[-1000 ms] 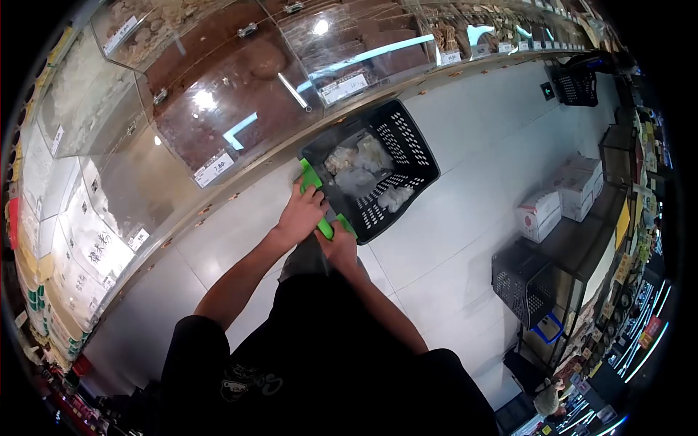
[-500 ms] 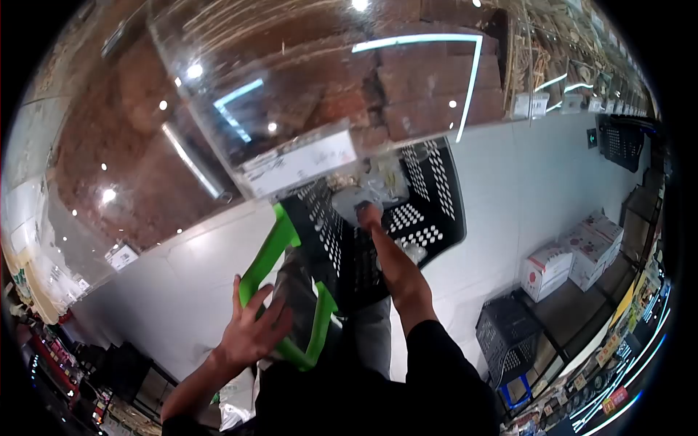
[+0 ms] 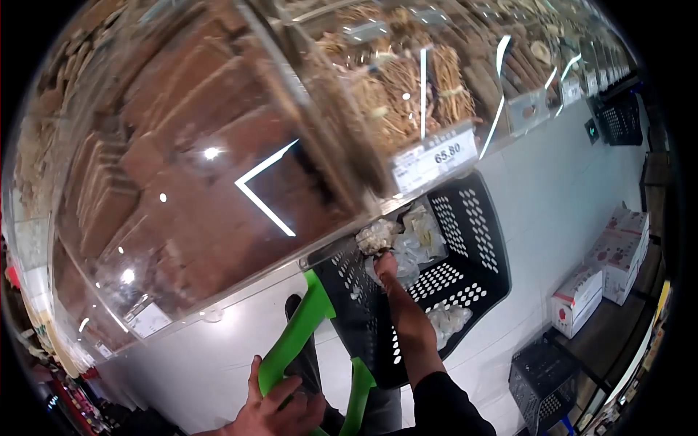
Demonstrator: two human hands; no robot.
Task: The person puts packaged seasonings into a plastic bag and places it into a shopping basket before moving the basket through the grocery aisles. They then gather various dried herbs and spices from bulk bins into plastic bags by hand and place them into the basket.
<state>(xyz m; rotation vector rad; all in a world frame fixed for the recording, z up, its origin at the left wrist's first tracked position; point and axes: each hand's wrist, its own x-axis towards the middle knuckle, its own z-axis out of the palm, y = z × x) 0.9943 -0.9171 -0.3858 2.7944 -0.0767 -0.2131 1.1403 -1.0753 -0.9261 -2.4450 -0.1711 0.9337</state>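
Observation:
My left hand [image 3: 283,407] is closed round the green handle [image 3: 298,330] of a black perforated shopping basket [image 3: 488,254]. The basket tilts, its opening facing the display case. Inside it, my right hand [image 3: 386,267] is closed on a clear plastic bag [image 3: 408,263]; its fingertips are partly hidden. Beside that hand lies a bag with pale, lumpy contents [image 3: 378,236]. Another bag with light contents [image 3: 427,224] rests against the basket's far side. A further clear bag [image 3: 448,323] sits nearer the right wall, by my forearm.
Clear bins with brown slabs [image 3: 218,145] and tied root-like bundles [image 3: 414,94] line the front. A price card [image 3: 434,161] reads 65.80. To the right are white cartons [image 3: 578,301] on a dark shelf and another black basket [image 3: 542,385].
My view has shifted, so the basket and both hands appear lower and further right. My right hand stays at the bag inside the basket; my left hand keeps the green handle.

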